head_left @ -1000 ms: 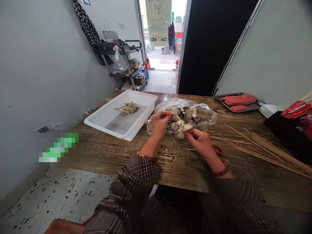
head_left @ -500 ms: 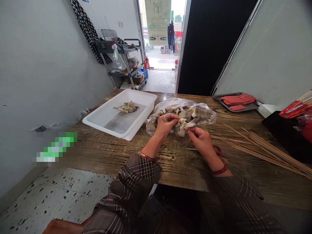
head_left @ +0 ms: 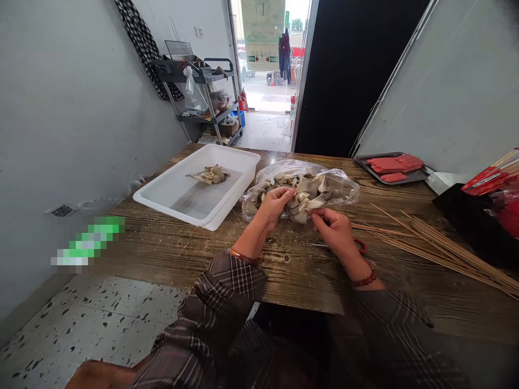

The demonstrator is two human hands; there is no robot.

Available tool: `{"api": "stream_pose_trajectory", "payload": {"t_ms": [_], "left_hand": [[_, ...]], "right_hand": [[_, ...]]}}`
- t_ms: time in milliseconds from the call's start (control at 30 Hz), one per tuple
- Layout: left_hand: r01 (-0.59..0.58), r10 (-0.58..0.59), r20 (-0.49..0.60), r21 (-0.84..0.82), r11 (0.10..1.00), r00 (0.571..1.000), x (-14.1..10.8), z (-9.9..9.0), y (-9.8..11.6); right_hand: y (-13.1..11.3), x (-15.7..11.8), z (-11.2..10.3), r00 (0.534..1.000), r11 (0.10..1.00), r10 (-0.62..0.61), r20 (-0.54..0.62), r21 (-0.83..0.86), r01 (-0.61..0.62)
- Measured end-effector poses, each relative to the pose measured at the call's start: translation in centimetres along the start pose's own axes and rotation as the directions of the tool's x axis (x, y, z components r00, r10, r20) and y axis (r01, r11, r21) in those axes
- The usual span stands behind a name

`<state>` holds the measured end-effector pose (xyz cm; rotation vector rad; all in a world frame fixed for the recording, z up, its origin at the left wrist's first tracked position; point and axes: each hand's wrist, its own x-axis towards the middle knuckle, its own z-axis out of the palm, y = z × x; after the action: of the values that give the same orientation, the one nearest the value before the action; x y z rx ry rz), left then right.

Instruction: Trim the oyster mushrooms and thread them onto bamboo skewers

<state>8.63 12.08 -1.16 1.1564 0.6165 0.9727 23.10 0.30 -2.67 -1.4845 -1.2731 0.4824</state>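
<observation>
A cluster of grey oyster mushrooms (head_left: 302, 204) hangs between my two hands. My left hand (head_left: 274, 206) pinches its left side with thumb and fingers. Lower down on the right, my right hand (head_left: 333, 229) is closed in a pinch at the pale stem end; its fingertips partly hide what they grip. Behind the hands, more mushrooms lie in an open clear plastic bag (head_left: 344, 190). To the left stands a white plastic tub (head_left: 186, 219), with a small pile of torn mushrooms (head_left: 211, 175) on its bottom. Under my right wrist lie red-handled scissors (head_left: 360, 246), partly covered.
Long bamboo skewers (head_left: 446, 243) lie loose on the wooden table (head_left: 243, 281) at right. Beyond them are a dark tray (head_left: 399, 178) of reddish pieces and a black box (head_left: 466, 221) with red-wrapped sticks. A grey cart (head_left: 211, 116) stands past the table.
The view has tipped slightly, so everything sits a little higher. Both hands keep their pinch on the mushroom cluster, with hardly any movement.
</observation>
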Motion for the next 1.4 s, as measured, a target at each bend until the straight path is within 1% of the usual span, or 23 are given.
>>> {"api": "stream_pose_trajectory", "payload": {"t_ms": [67, 133, 200, 267, 300, 333, 400, 467, 500, 533, 600, 700, 767, 833, 867, 933, 1000, 1033, 1067, 1133, 1200, 1300, 1400], "left_hand": [[0.006, -0.006, -0.047, -0.007, 1.000, 0.999, 0.2, -0.3, 0.0], [-0.001, 0.003, -0.093, 0.018, 1.000, 0.996, 0.6, -0.7, 0.0], [-0.039, 0.051, -0.115, 0.103, 0.994, 0.992, 1.1, -1.2, -0.3], [-0.110, 0.142, -0.104, 0.265, 0.958, 0.984, 1.4, -1.4, -0.8], [-0.157, 0.200, -0.083, 0.369, 0.916, 0.976, 1.5, -1.4, -1.0], [-0.204, 0.258, -0.051, 0.477, 0.855, 0.965, 1.5, -1.3, -1.2], [-0.280, 0.338, 0.043, 0.665, 0.692, 0.940, 1.2, -0.9, -1.6], [-0.320, 0.354, 0.135, 0.779, 0.540, 0.926, 0.8, -0.2, -1.9], [-0.328, 0.347, 0.165, 0.810, 0.486, 0.923, 0.6, 0.2, -2.0], [-0.329, 0.341, 0.180, 0.830, 0.450, 0.923, 0.5, 0.5, -2.2], [-0.315, 0.337, 0.174, 0.846, 0.429, 0.925, 0.3, 1.0, -2.5], [-0.290, 0.334, 0.139, 0.838, 0.463, 0.932, 0.5, 1.3, -2.8], [-0.284, 0.332, 0.124, 0.823, 0.493, 0.935, 0.7, 1.2, -2.9], [-0.273, 0.330, 0.097, 0.795, 0.543, 0.939, 0.9, 0.8, -2.8], [-0.257, 0.323, 0.070, 0.770, 0.584, 0.944, 1.0, 0.6, -2.6], [-0.208, 0.286, -0.008, 0.668, 0.715, 0.958, 1.1, 0.2, -2.2], [-0.142, 0.201, -0.080, 0.466, 0.874, 0.976, 1.1, -0.1, -1.6], [-0.107, 0.150, -0.104, 0.338, 0.935, 0.983, 1.0, -0.2, -1.3], [-0.075, 0.102, -0.119, 0.211, 0.975, 0.988, 1.0, -0.4, -1.0], [-0.029, 0.030, -0.139, 0.007, 1.000, 0.990, 0.9, -0.6, -0.3], [-0.015, -0.004, -0.157, -0.120, 0.993, 0.988, 0.9, -0.8, 0.2], [-0.013, -0.027, -0.161, -0.238, 0.971, 0.987, 0.9, -1.2, 0.8], [0.006, -0.057, -0.164, -0.297, 0.955, 0.985, 1.0, -1.6, 1.1]], "right_hand": [[0.1, 0.2, -0.3, 0.997, 1.000, 0.004, -0.074, -0.022, -0.006], [0.2, 0.4, -0.8, 0.985, 0.999, 0.002, -0.171, -0.031, -0.007], [0.3, 0.6, -1.2, 0.967, 1.000, 0.007, -0.255, -0.008, -0.010], [0.3, 0.8, -1.6, 0.947, 0.998, 0.041, -0.318, 0.050, -0.026], [0.3, 0.9, -1.8, 0.938, 0.996, 0.062, -0.342, 0.082, -0.036], [0.3, 0.9, -1.8, 0.929, 0.993, 0.078, -0.361, 0.110, -0.040], [0.2, 1.0, -1.9, 0.922, 0.989, 0.089, -0.377, 0.144, -0.037], [0.2, 1.0, -1.7, 0.925, 0.990, 0.078, -0.371, 0.140, -0.027], [0.2, 1.0, -1.7, 0.931, 0.991, 0.071, -0.359, 0.133, -0.024], [0.2, 0.9, -1.6, 0.936, 0.992, 0.066, -0.345, 0.124, -0.024], [0.2, 0.9, -1.4, 0.946, 0.994, 0.060, -0.318, 0.109, -0.026], [0.0, 0.8, -1.3, 0.954, 0.995, 0.057, -0.295, 0.096, -0.030], [-0.1, 0.8, -1.3, 0.955, 0.995, 0.062, -0.290, 0.094, -0.035], [-0.2, 0.8, -1.3, 0.954, 0.995, 0.065, -0.294, 0.097, -0.038], [-0.2, 0.8, -1.3, 0.953, 0.995, 0.065, -0.297, 0.096, -0.039], [-0.1, 0.8, -1.3, 0.952, 0.995, 0.064, -0.300, 0.098, -0.036], [-0.1, 0.7, -1.3, 0.953, 0.993, 0.060, -0.297, 0.111, -0.028], [-0.1, 0.7, -1.3, 0.954, 0.992, 0.058, -0.295, 0.120, -0.023], [-0.2, 0.7, -1.2, 0.955, 0.991, 0.057, -0.292, 0.129, -0.020], [-0.3, 0.6, -1.2, 0.960, 0.991, 0.054, -0.275, 0.132, -0.018], [-0.4, 0.6, -1.1, 0.971, 0.993, 0.045, -0.235, 0.117, -0.018], [-0.4, 0.5, -1.0, 0.991, 0.997, 0.008, -0.132, 0.077, 0.002], [-0.3, 0.4, -0.9, 0.998, 0.999, -0.021, -0.060, 0.041, 0.024]]}}
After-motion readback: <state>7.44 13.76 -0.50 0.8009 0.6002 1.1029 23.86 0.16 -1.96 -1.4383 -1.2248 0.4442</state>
